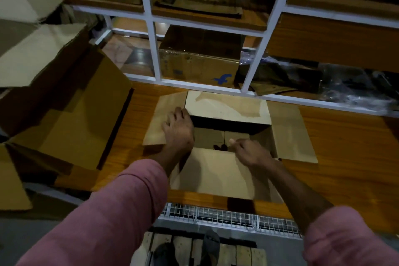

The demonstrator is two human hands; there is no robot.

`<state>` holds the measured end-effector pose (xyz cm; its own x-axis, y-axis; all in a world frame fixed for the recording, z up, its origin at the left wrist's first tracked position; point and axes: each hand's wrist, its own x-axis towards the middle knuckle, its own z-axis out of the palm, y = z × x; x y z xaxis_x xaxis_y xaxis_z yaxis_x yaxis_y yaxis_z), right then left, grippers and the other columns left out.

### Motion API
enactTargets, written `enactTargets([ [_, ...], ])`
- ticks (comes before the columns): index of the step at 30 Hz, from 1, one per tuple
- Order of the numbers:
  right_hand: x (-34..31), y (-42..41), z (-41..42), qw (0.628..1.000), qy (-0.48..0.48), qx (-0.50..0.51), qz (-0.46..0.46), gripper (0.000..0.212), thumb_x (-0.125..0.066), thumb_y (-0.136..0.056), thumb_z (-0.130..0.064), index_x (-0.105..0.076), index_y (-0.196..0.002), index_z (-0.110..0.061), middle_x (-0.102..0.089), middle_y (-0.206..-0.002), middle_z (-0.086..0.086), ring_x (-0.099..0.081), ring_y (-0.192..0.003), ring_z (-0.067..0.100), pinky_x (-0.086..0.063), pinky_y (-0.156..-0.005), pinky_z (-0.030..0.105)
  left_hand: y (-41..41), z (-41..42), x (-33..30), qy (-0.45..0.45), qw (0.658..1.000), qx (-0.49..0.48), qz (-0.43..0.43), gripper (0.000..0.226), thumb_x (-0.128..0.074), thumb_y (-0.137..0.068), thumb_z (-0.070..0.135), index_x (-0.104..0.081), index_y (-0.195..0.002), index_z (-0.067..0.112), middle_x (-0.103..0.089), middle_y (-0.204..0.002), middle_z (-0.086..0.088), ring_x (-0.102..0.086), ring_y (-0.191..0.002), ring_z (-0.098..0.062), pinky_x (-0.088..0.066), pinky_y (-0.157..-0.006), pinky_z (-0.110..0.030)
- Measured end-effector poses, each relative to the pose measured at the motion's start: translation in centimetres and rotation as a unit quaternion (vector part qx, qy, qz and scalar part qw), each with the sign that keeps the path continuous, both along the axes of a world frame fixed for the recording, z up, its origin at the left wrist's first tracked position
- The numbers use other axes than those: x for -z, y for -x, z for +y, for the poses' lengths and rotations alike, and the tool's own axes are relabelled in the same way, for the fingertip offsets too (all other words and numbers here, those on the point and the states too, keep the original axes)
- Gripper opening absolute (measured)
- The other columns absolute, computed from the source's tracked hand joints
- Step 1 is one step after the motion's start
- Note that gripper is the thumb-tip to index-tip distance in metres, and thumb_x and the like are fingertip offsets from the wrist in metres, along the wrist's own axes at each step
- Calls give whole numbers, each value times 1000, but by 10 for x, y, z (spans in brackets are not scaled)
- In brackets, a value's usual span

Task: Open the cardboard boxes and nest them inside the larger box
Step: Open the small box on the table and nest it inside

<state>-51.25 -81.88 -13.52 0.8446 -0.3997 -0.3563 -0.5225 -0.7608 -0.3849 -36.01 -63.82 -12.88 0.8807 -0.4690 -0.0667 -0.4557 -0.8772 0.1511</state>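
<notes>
Small cardboard box (226, 136) is sitting open near the front edge of the wooden bench (345, 147), all four flaps splayed outward. Left hand (178, 129) is lying flat with fingers straight, pressing on the left flap right at the box's left rim. Right hand (248, 151) is hovering at the near rim with fingers curled in; cannot tell whether it is pinching the near flap. Near flap is hanging over toward the bench's front edge. Larger box (64, 114) is standing open on the left, tilted, its flaps up, just beside the small one with a strip of bare bench between. White rack frame (155, 54) is running close behind the far flap. Bench right of the box is showing open wood.
</notes>
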Motion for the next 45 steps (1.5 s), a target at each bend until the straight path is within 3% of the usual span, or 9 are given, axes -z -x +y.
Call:
enactTargets([
  [2,7,-18,-12,1000,-21,-13,7,58,-31,-104,-60,-53,-138,-18,-56,-141,11,-49,-135,35,-40,-108,45,-3,2,8,30,1000,2,3,89,-72,-86,28,-18,-155,12,-27,-158,-13,-33,-139,-35,-34,-111,-52],
  [4,9,-32,-15,998,-8,-16,-67,75,-33,-101,-62,-21,-161,-18,-24,-166,10,-26,-151,35,-26,-121,49,-3,5,14,76,997,-22,16,85,-69,-90,25,-18,-157,12,-28,-161,-12,-34,-142,-35,-32,-114,-49],
  [10,7,-88,-26,980,87,-33,-176,76,-40,-105,-46,0,-163,-18,7,-171,2,-1,-157,31,-14,-124,53,-7,9,19,127,990,-43,47,87,-70,-90,30,-18,-158,13,-30,-162,-10,-32,-143,-36,-29,-115,-51],
  [14,10,-123,-41,977,143,-58,-147,75,-45,-104,-45,-8,-163,-17,0,-171,4,-1,-157,31,-10,-123,55,-7,11,23,141,987,-50,53,98,-79,-83,34,-18,-159,15,-34,-160,-10,-31,-145,-34,-29,-116,-50],
  [19,12,-159,-65,974,182,-67,-117,60,-49,-101,-39,-32,-155,-20,-35,-160,7,-29,-146,34,-17,-119,57,-7,11,27,185,979,-64,48,100,-77,-84,37,-17,-162,16,-35,-161,-11,-26,-148,-33,-25,-119,-52],
  [23,7,-175,-75,966,220,-43,-131,31,-52,-100,-19,-59,-130,-27,-63,-128,8,-53,-120,35,-35,-100,49,-6,11,28,207,974,-70,62,106,-81,-80,41,-19,-162,17,-33,-162,-10,-23,-150,-33,-22,-120,-56],
  [35,14,-136,-49,955,171,-17,-241,23,-60,-93,-11,-63,-114,-3,-64,-113,21,-58,-107,41,-46,-95,48,-6,8,28,214,972,-85,51,94,-81,-80,29,-30,-158,17,-42,-155,-10,-31,-144,-33,-30,-115,-55],
  [41,-5,-20,13,963,-13,-43,-267,32,-42,-107,-40,-60,-81,-37,-61,-67,-13,-61,-65,1,-44,-58,18,-3,12,23,221,967,-125,32,54,-66,-86,20,-49,-138,20,-49,-141,-8,-40,-125,-33,-40,-98,-48],
  [45,5,32,22,970,53,-104,-214,47,-36,-103,-62,-70,-97,-30,-68,-81,-12,-60,-70,1,-49,-60,30,0,8,17,224,959,-149,87,39,-63,-94,19,-53,-132,20,-55,-131,-8,-51,-123,-32,-49,-94,-45],
])
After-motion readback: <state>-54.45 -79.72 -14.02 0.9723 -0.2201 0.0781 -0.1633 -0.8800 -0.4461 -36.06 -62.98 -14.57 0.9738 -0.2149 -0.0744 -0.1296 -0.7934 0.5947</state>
